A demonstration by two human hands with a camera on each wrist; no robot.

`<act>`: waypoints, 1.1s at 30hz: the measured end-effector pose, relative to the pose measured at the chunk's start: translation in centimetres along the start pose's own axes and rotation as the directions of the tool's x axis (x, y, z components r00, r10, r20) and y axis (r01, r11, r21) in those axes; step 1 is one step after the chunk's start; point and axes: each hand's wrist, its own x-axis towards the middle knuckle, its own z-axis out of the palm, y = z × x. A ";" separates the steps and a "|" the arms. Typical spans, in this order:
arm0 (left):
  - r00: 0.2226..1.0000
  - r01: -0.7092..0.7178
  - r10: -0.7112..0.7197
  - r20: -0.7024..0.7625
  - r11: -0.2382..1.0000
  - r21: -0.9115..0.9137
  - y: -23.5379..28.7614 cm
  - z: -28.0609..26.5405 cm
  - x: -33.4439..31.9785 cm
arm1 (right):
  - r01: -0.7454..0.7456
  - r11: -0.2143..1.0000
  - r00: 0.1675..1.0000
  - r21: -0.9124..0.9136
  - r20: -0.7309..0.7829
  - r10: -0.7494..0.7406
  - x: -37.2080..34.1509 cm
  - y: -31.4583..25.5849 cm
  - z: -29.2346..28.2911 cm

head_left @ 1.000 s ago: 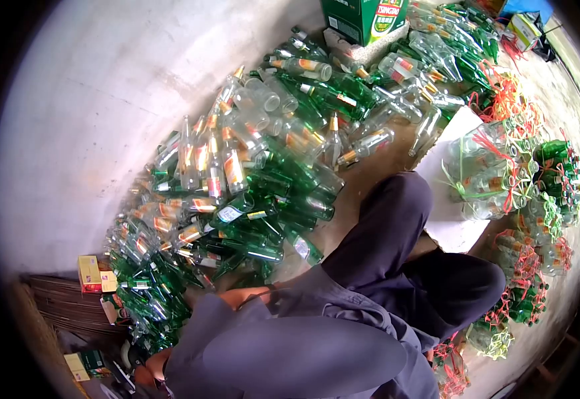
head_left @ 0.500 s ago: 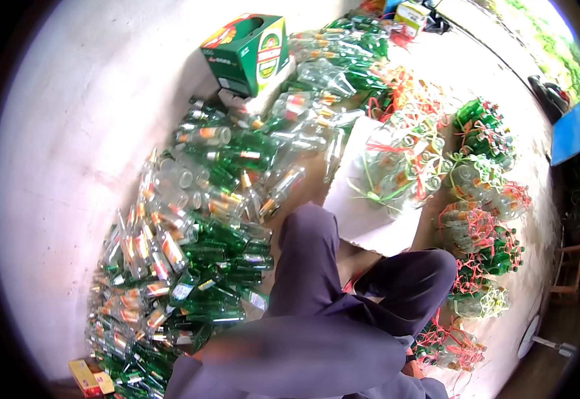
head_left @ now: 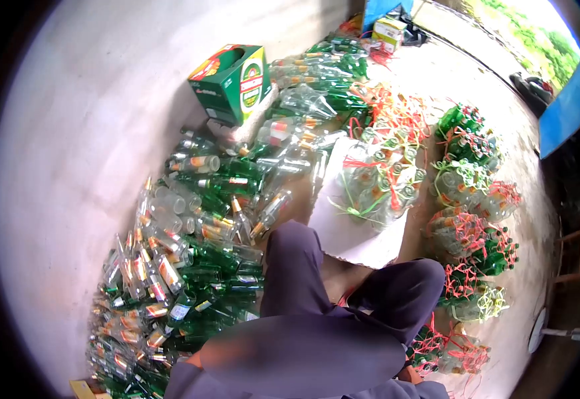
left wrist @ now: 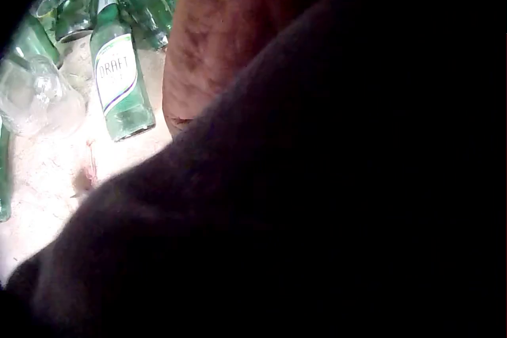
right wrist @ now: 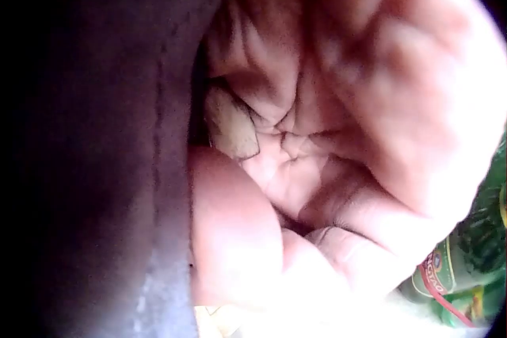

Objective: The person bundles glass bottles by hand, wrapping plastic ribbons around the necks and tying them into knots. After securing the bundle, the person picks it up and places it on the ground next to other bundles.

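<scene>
My right hand [right wrist: 333, 116] has its fingers curled in toward the palm, nothing seen inside, dark cloth [right wrist: 103, 140] covering part of it. My left hand [left wrist: 214, 45] is mostly behind my dark sleeve [left wrist: 261, 195]; can't tell if it's gripping. Beside it in the left wrist view, a green DRAFT-label bottle [left wrist: 123, 76] lies on the floor. I sit with both legs [head_left: 296, 266] bent, loose bottles on my left, tied ones on my right, probably so either lot is within reach. The loose bottle pile [head_left: 217, 256] runs from near left to far, heaped toward the wall [head_left: 70, 166], which likely stops them rolling. Ahead, past my knees, the white board [head_left: 343, 243] carries a clear-bottle bundle [head_left: 363, 179], presumably as a flat base. Green and red strands tie it, likely so it moves as one. More tied bundles [head_left: 449, 229] line the right, apparently kept apart from loose glass. Far left, a green carton [head_left: 233, 86] sits on a pale block [head_left: 250, 126], maybe for height.
</scene>
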 end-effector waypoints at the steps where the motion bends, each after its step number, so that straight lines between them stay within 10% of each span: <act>1: 1.000 0.009 -0.009 0.006 1.000 -0.006 -0.1 -0.3 -0.3 | 0.012 1.000 1.000 -0.006 -0.003 -0.012 -0.2 0.1 -0.1; 33: 0.962 0.273 -0.275 0.010 0.958 0.087 8.5 -0.6 7.9 | -0.241 0.966 0.970 0.091 -0.004 0.242 1.8 2.7 -0.8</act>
